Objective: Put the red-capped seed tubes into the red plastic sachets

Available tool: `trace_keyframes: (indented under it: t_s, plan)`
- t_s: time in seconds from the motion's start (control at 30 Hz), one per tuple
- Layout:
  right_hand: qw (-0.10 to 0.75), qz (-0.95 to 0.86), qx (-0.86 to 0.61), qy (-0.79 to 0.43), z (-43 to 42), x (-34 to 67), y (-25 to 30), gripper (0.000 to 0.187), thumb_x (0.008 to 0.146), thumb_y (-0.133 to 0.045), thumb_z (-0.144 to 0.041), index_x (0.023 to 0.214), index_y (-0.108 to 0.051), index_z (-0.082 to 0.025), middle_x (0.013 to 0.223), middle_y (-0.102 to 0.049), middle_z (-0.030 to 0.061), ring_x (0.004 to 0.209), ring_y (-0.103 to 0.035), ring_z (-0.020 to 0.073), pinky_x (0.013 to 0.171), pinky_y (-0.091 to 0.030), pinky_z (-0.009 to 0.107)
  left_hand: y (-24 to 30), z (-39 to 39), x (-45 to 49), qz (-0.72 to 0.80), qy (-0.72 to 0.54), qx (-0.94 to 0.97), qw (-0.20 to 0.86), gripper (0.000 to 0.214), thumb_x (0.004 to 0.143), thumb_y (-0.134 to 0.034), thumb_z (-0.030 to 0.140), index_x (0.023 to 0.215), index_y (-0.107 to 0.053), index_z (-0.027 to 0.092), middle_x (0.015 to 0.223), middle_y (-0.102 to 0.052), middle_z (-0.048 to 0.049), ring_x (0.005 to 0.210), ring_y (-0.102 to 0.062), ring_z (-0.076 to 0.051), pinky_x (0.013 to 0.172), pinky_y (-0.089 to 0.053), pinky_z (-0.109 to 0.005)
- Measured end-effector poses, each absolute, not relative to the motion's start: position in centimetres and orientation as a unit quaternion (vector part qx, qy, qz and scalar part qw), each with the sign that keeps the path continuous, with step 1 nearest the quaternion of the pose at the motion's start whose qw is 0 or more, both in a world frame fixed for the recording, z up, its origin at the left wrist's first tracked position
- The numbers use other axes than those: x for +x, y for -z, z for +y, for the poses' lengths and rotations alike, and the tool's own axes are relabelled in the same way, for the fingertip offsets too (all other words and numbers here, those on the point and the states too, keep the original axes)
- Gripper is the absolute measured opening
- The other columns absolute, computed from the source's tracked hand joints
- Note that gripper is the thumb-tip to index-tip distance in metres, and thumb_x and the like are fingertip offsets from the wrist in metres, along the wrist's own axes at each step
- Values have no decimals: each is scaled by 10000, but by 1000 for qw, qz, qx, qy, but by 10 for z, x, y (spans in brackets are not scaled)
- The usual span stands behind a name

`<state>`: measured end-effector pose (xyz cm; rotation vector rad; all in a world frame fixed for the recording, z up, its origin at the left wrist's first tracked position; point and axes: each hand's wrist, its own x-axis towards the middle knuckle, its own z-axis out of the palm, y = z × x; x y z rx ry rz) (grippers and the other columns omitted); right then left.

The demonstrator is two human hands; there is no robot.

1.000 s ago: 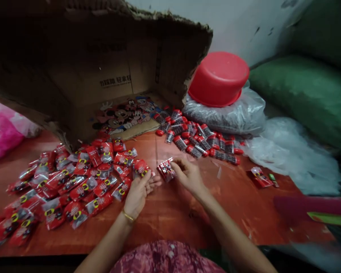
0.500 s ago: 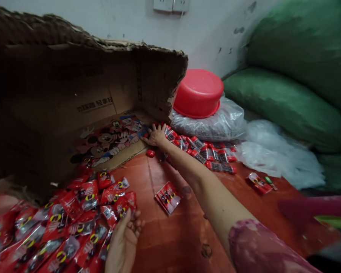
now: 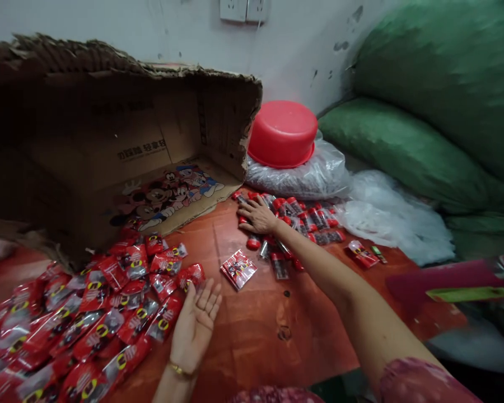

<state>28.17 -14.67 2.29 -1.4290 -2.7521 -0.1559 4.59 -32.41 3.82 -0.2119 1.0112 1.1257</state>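
My right hand point(image 3: 258, 216) reaches out with fingers spread over a pile of small clear tubes with red caps point(image 3: 296, 210); its fingertips rest on the pile's left end. Palm up, my left hand point(image 3: 197, 322) lies open beside a heap of red printed packets point(image 3: 96, 313). Nothing shows on its palm. Between the two hands, a small stack of red printed cards point(image 3: 238, 270) lies on the red table covering point(image 3: 252, 347). Several loose tubes point(image 3: 279, 265) lie just under my right forearm.
A torn cardboard box point(image 3: 143, 140) on its side stands at the left, its open side facing me. Behind the tubes, a red basin point(image 3: 283, 134) sits upside down on a filled plastic bag point(image 3: 298, 178). Green sacks point(image 3: 420, 145) and clear plastic bags point(image 3: 395, 218) fill the right.
My right hand has moved from the box's corner onto the tubes, and several tubes now lie nearer to me. My left hand has turned palm up and its fingers have opened out.
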Motion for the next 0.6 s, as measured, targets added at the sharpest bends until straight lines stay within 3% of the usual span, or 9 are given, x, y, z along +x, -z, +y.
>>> trace_keyframes:
  t_s: [0.17,0.27,0.33,0.47,0.6]
  plan:
    - [78,-900,-428,35,-162,300,-17,497,872,-383,-471,1221,-494,-136,1312,-466,158,1197,-387,271,1027,-119,459,-39,-329,43,454,-495,-96,734,188,835,-417,96,875,-596,139,902,-696,-93,865,-664,-189,749,-544,-319]
    - [139,-846,-514,31,-156,301,-17,388,909,-341,-348,1170,-515,-119,1190,-567,135,1079,-484,217,967,-238,372,-35,-330,45,476,-470,-100,736,195,841,-394,78,865,-577,139,841,-704,-73,822,-673,-176,750,-535,-314]
    - [161,-794,-584,49,-146,300,-20,398,881,-402,-366,1151,-519,-98,1143,-583,147,1025,-492,240,908,-280,365,-34,-331,48,487,-437,-96,750,180,864,-396,122,829,-572,131,776,-705,-63,766,-679,-172,725,-532,-306]
    - [102,-712,-691,70,-128,292,-29,525,752,-552,-500,1087,-566,-96,1117,-572,174,992,-464,314,819,-296,404,-34,-335,53,492,-343,-49,799,244,881,-413,221,727,-567,113,604,-678,-61,632,-672,-179,645,-516,-292]
    - [67,-699,-709,60,-123,286,-28,336,821,-483,-395,963,-633,-129,1030,-609,156,960,-475,292,790,-289,398,-32,-340,52,483,-320,66,812,233,821,-526,311,713,-588,115,556,-667,-52,611,-656,-166,656,-483,-262]
